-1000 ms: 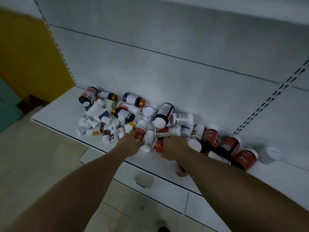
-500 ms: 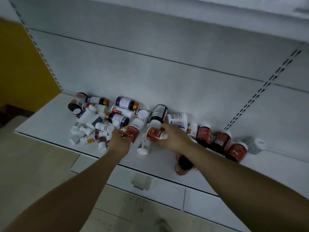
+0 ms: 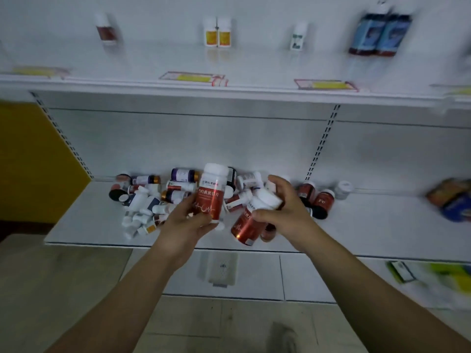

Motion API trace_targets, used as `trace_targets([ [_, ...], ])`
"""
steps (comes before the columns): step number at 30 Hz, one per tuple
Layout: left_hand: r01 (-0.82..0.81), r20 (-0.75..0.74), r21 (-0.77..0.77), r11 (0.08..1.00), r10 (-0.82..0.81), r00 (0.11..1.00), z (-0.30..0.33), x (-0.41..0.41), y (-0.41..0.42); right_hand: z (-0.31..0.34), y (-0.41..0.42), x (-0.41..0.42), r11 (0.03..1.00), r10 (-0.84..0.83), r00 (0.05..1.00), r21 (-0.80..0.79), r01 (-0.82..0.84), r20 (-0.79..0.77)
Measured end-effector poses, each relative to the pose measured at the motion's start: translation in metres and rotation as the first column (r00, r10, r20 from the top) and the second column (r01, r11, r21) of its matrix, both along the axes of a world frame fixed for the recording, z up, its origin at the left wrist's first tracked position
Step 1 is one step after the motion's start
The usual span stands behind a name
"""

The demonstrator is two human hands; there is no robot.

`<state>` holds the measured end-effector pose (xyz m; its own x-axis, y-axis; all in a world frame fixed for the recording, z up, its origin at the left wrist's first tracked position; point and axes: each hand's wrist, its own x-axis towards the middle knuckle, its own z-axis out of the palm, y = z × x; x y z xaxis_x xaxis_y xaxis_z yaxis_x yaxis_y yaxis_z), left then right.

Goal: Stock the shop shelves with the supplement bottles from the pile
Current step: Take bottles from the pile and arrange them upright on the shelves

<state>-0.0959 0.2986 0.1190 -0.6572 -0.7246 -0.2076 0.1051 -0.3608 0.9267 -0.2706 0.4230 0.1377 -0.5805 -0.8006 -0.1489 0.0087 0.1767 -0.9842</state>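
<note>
White slotted back panel [image 3: 193, 138], yellow wall [image 3: 28, 159] — pale tiled floor [image 3: 63, 289]

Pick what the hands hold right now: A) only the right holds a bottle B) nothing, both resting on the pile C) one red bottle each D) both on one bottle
C: the left hand grips an upright red bottle and the right hand grips a tilted red bottle, both white-capped.

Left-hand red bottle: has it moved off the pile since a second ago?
Yes. The red bottle has come up off the pile, now held upright in the left hand above the shelf.
</note>
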Motion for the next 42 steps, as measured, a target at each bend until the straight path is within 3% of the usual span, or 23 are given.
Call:
trace_targets([
  [3, 0.129, 0.026, -0.026, 0.991, -0.129, 0.991, 0.021, -0.011, 0.032, 0.017, 0.039, -0.006, 0.972, -0.111, 0.939, -0.163, 0.171, 0.324],
  [5, 0.207, 0.011, -0.047, 0.977, -0.207, 0.978, 0.038, -0.028, 0.059, 0.029, 0.071, -0.015, 0.937, -0.042, 0.864, -0.281, 0.208, 0.502],
  [9, 0.383, -0.001, -0.105, 0.918, -0.385, 0.923, 0.07, -0.073, 0.13, 0.058, 0.15, -0.034, 0.849, -0.03, 0.83, -0.424, 0.315, 0.557],
  [11, 0.45, -0.023, -0.131, 0.883, -0.457, 0.889, 0.083, -0.105, 0.168, 0.072, 0.197, -0.05, 0.83, -0.158, 0.84, -0.39, 0.398, 0.52],
  [14, 0.585, -0.05, -0.177, 0.791, -0.601, 0.798, 0.103, -0.159, 0.242, 0.091, 0.279, -0.084, 0.809, -0.425, 0.85, -0.291, 0.511, 0.312],
  [20, 0.724, -0.11, -0.203, 0.659, -0.75, 0.652, 0.138, -0.271, 0.415, 0.131, 0.468, -0.162, 0.616, -0.732, 0.678, -0.359, 0.701, 0.067],
  [24, 0.782, -0.168, -0.154, 0.604, -0.796, 0.581, 0.146, -0.334, 0.514, 0.148, 0.566, -0.202, 0.59, -0.786, 0.617, -0.341, 0.732, -0.033],
  [33, 0.858, -0.13, -0.194, 0.476, -0.879, 0.458, 0.152, -0.472, 0.65, 0.16, 0.702, -0.295, 0.515, -0.854, 0.512, -0.294, 0.805, -0.095],
  [37, 0.87, -0.114, -0.249, 0.425, -0.905, 0.41, 0.155, -0.55, 0.699, 0.16, 0.745, -0.374, 0.482, -0.876, 0.449, -0.284, 0.829, -0.177],
  [42, 0.887, -0.112, -0.271, 0.374, -0.928, 0.356, 0.167, -0.672, 0.752, 0.174, 0.802, -0.492, 0.415, -0.91, 0.393, -0.332, 0.847, -0.136],
])
